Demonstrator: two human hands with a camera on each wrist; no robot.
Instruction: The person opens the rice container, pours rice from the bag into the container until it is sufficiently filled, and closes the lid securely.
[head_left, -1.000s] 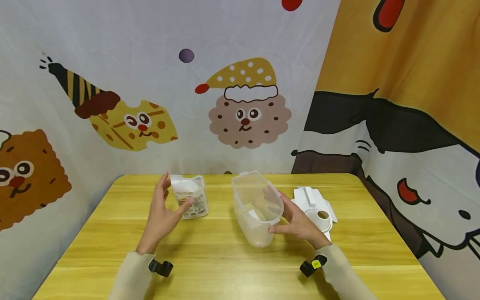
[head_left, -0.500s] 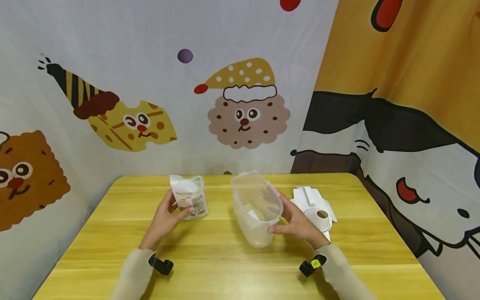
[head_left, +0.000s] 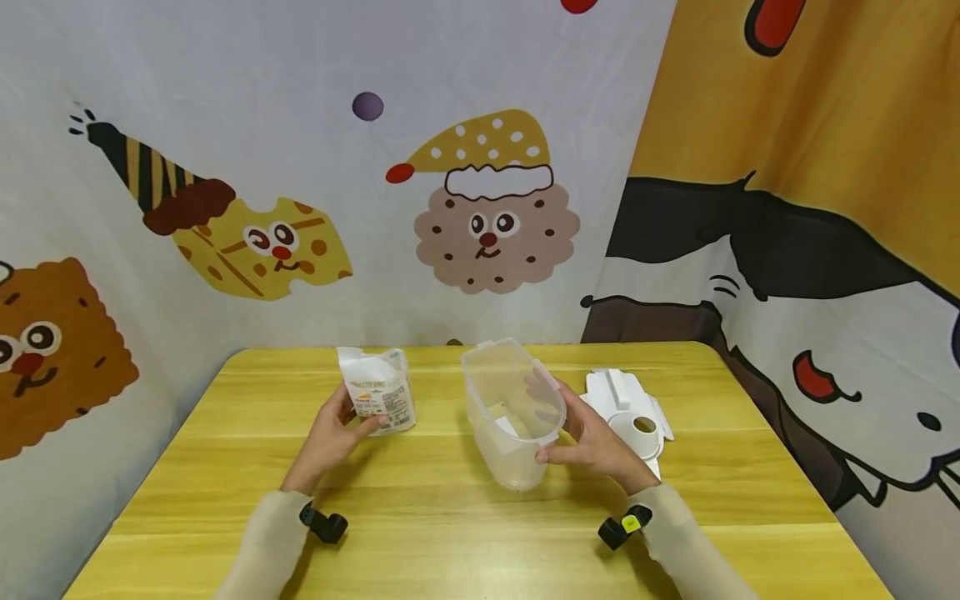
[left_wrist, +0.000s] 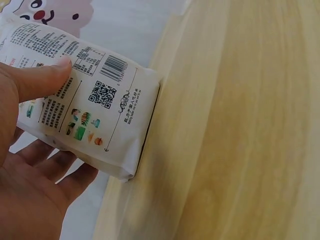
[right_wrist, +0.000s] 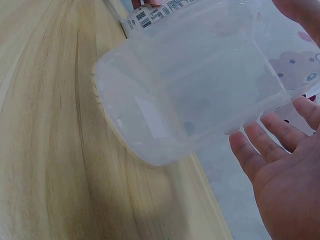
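A white printed pouch [head_left: 380,398] stands upright on the table at centre left, its text, barcode and QR code [left_wrist: 102,95] showing in the left wrist view. My left hand [head_left: 327,440] holds it from the left side, thumb across the printed front and fingers around the far side. To the right of the pouch is a translucent plastic container [head_left: 517,467], its open top facing up and a small white label [right_wrist: 152,117] low on it. My right hand [head_left: 597,443] grips its right side near the rim, thumb in front and fingers behind.
A white lid [head_left: 624,393] with a round opening lies on the table behind my right hand, partly hidden by it. The wooden table [head_left: 450,542] ends at a cartoon-printed curtain [head_left: 300,75] at the back and sides.
My left hand has come down and in against the pouch, from spread beside its upper part to holding it lower. The right hand and the container stay in place.
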